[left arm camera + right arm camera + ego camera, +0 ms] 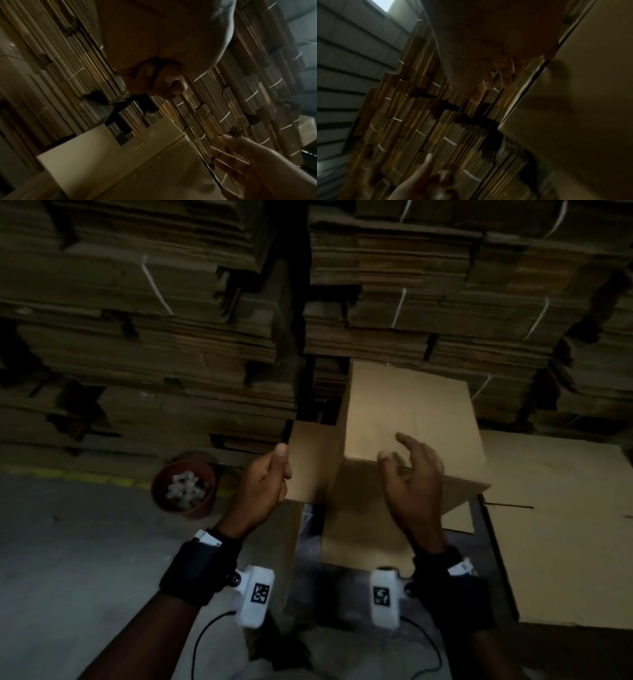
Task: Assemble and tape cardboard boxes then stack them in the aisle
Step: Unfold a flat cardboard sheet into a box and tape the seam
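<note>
The left hand [265,481] has its fingers curled round the left flap of the cardboard box [411,412], thumb on top, pinching the flap's edge. The right hand [412,477] hovers over the box's folded top panel, fingers loosely spread and holding nothing. The half-assembled box stands before the stacked flat cartons [154,320], a red bucket [185,487] on the floor to its left

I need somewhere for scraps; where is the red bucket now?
In the head view, the red bucket stands on the floor, left of the left hand, before the cardboard stacks.
</note>
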### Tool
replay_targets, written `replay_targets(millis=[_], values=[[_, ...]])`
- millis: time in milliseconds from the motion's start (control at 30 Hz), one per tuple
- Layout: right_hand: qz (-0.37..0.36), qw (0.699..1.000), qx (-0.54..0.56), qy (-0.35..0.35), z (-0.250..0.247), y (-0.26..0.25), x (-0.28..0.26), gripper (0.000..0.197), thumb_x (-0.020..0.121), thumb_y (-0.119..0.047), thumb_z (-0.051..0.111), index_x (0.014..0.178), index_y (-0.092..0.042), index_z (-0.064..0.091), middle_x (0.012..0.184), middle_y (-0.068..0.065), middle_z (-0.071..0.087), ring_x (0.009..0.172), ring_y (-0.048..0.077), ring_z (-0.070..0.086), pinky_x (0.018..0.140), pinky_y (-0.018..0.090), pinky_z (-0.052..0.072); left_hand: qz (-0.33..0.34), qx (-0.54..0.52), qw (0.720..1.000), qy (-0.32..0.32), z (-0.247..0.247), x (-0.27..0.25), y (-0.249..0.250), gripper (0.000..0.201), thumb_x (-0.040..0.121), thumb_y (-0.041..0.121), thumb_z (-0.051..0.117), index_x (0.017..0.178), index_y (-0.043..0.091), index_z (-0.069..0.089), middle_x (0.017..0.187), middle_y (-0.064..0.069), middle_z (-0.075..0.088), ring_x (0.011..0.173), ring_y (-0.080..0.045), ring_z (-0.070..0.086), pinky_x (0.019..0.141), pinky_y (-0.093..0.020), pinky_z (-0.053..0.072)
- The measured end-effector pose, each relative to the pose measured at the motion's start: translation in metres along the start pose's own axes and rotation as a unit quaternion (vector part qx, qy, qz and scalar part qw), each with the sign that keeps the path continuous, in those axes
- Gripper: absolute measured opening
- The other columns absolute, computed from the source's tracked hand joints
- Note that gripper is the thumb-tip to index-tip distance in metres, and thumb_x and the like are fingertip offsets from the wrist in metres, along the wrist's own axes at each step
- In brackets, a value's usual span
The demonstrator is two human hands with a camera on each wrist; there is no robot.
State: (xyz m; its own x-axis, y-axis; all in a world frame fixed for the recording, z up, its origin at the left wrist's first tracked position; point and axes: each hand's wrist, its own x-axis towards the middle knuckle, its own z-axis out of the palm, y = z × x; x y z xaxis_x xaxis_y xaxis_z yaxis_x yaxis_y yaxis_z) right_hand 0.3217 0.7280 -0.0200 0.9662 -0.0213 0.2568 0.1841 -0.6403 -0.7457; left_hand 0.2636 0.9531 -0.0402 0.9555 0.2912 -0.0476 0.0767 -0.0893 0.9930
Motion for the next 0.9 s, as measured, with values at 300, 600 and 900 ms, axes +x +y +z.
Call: replay_targets(millis=[300,600,900], values=[[-0.033,0.977,0.138,-0.158,0.090,-0.030,-0.091,0.039,0.088,-0.056,0.050,0.123,-0.043,0.058,0.116,-0.035,0.050,0.132,0.018,0.048,0.105,0.059,0.043,-0.040,0.120,0.992,0.026,-0.072,-0.084,-0.046,0.018,0.094,0.033,0.049,0.093,0.019,0.060,0.071,0.014,0.053,0.060,0.001,0.046,0.064,-0.023,0.035],[-0.149,0.961,0.068,-0.225,0.206,-0.049,-0.089,0.036,0.093,-0.040,0.056,0.120,-0.019,0.069,0.118,0.003,0.069,0.117,0.028,0.060,0.096,0.050,0.047,-0.027,0.205,0.968,0.143,-0.165,-0.068,-0.103,0.021,0.090,0.044,0.065,0.099,0.027,0.072,0.087,0.004,0.067,0.074,-0.006,0.061,0.067,-0.026,0.046],[-0.095,0.948,0.030,-0.303,0.396,-0.074,-0.026,0.042,0.091,-0.036,0.054,0.122,-0.011,0.068,0.117,0.011,0.071,0.113,0.034,0.060,0.096,0.046,0.050,-0.133,0.233,0.959,0.091,-0.271,0.075,-0.206,0.045,0.089,0.022,0.060,0.132,0.008,0.061,0.124,-0.014,0.068,0.108,-0.026,0.065,0.085,-0.022,0.046]])
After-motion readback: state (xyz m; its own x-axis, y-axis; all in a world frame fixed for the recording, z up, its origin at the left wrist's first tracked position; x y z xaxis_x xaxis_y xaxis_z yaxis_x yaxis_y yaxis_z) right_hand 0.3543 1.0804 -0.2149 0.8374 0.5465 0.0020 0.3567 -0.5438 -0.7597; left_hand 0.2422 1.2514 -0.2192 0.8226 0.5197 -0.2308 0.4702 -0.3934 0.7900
